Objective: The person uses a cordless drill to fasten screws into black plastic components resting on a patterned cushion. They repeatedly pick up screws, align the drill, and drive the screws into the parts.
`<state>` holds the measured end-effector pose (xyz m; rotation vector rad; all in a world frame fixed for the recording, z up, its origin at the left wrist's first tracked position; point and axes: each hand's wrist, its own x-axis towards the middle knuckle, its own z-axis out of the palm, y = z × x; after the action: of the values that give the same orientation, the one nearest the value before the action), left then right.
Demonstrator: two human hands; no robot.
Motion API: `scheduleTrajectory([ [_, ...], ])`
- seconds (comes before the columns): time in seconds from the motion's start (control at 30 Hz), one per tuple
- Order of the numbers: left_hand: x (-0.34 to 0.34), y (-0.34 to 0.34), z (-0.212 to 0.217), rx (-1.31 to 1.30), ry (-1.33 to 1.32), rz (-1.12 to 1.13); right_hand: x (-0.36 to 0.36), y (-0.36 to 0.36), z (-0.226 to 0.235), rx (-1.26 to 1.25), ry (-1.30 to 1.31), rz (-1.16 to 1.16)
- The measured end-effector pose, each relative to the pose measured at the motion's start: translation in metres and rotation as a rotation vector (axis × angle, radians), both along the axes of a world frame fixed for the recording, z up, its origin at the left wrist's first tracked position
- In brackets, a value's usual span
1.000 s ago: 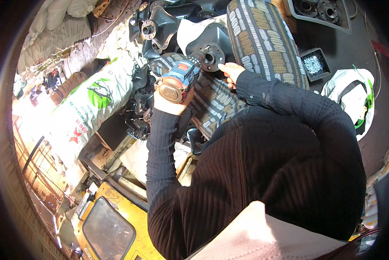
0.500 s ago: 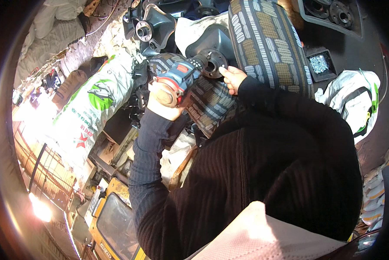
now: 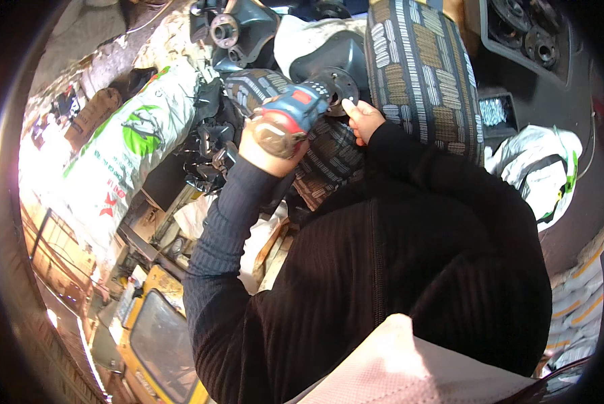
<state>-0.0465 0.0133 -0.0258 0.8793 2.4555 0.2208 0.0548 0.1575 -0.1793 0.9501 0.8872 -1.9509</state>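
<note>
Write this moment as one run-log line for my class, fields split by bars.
left hand: holds blue power tool | right hand: at rim of dark flange | nearby: patterned cushion, silvery pieces in tray

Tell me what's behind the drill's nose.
A dark metal flange shows there in part; the drill, in the left hand, covers some of it, and the drill's own tip cannot be seen.

The left grip point(image 3: 264, 156) holds a blue drill point(image 3: 298, 110) near a flange point(image 3: 346, 85).
</note>
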Motion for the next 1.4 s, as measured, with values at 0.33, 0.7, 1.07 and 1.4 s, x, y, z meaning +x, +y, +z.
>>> scheduleTrajectory([
  [0.33, 0.075, -0.020, 0.012, 0.183, -0.297, 0.533, -0.001, -0.001, -0.015, 0.057, 0.156, -0.069],
  [0.7, 0.213, -0.110, -0.001, 0.404, -0.218, 0.482, -0.128, -0.034, -0.007, 0.656, 0.920, 0.360],
  [1.07, 0.260, -0.288, -0.174, 0.369, -0.096, 1.566, -0.303, -0.208, -0.007, 0.661, 0.859, 0.641],
  [1.4, 0.214, -0.386, -0.296, -0.355, -0.179, 1.797, -0.245, -0.175, 0.001, 0.234, 0.510, 0.403],
])
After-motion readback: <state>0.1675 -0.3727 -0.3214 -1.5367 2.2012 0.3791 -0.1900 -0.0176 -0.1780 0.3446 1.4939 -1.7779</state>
